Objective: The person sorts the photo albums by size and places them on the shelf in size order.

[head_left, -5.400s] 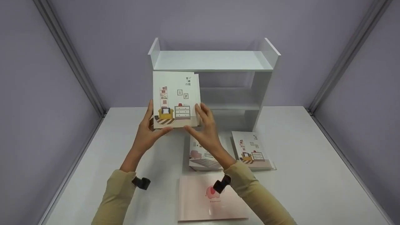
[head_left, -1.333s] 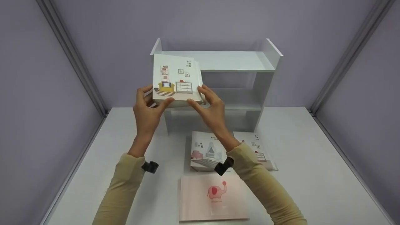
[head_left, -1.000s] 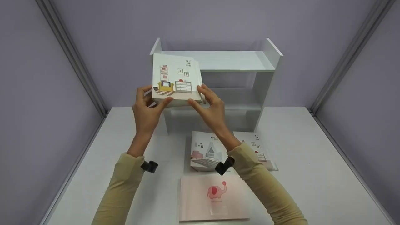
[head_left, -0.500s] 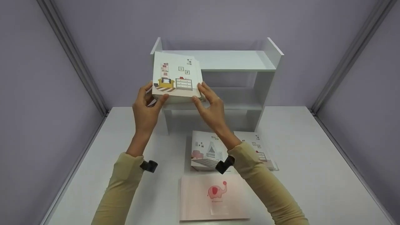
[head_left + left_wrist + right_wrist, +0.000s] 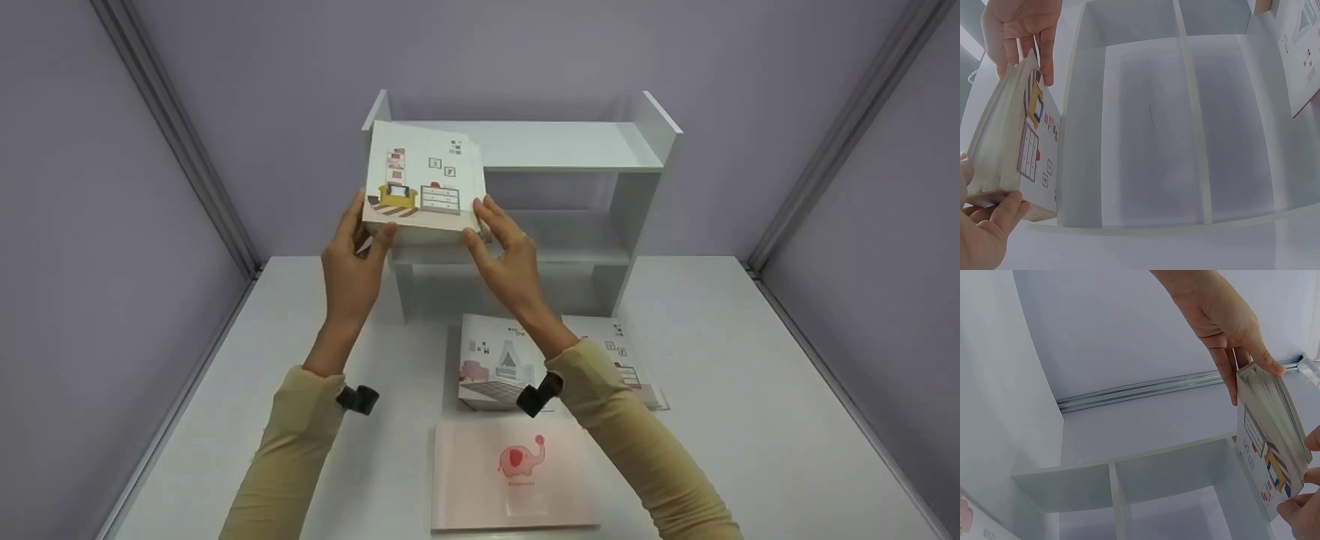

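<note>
Both hands hold a thick white book (image 5: 424, 176) with a yellow armchair and a chest of drawers drawn on its cover. A second edge shows behind it on the right. My left hand (image 5: 352, 262) grips its lower left corner, thumb at the near edge and fingers along the side. At the lower right corner, my right hand (image 5: 514, 262) pinches it the same way. The book is tilted and overlaps the left end of the white shelf's (image 5: 562, 146) top board. Its page edges (image 5: 1280, 402) face the near side in the right wrist view.
Below the shelf, a white book with a grey tent drawing (image 5: 487, 367) lies on the table (image 5: 750, 420). Beside it lies another armchair book (image 5: 619, 349), partly behind the right forearm. A pink elephant book (image 5: 472, 487) lies nearest. Grey walls enclose the table.
Both hands have raised the book from before the shelf to its top board and tilted it back. In the last second it rose slightly more, and the left fingers straightened along its side.
</note>
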Tool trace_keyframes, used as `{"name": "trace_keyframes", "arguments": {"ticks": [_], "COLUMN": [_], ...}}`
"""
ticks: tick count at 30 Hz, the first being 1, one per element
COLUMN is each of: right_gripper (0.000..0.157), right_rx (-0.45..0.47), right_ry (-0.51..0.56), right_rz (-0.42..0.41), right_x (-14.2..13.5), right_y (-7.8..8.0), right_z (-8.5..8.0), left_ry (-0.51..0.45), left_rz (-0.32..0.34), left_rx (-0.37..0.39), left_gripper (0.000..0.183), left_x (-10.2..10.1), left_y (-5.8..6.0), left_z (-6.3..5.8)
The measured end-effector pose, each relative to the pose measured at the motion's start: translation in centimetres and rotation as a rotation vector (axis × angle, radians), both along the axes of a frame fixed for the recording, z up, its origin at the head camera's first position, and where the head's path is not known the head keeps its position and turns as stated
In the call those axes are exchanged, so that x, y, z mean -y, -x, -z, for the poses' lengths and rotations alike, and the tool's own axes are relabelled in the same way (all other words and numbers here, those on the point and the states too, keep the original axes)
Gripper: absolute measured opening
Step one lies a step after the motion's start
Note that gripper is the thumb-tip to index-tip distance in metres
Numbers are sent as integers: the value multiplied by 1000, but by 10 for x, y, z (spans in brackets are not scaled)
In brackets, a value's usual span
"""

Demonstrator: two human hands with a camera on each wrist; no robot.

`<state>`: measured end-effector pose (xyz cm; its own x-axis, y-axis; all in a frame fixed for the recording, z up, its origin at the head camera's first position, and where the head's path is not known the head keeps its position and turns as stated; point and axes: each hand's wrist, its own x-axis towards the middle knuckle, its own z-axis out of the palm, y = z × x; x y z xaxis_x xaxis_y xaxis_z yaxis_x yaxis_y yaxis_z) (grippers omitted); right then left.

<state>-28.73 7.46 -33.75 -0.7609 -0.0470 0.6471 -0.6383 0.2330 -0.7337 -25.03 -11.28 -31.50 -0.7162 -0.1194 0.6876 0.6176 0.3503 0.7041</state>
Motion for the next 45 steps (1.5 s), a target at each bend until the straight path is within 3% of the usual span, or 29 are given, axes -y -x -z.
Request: {"name": "trace_keyframes", "arguments": {"ticks": [17,36,45], "right_gripper": [42,42,40], "right_rx": [2,2,10], "right_ry": [23,4,6], "right_rz": [16,19,21], "right_x": [1,-2,-2], "right_y": [5,10,15], "right_z": [-3,-6,-11], "left_ry": [8,6,15], "left_rz": [-19,-11,-26], "left_rx": [2,62,63], "left_gripper": [58,59,63], "left_x": [2,2,12], "left_y": [1,5,34], "left_z": [-5,-11,5]}}
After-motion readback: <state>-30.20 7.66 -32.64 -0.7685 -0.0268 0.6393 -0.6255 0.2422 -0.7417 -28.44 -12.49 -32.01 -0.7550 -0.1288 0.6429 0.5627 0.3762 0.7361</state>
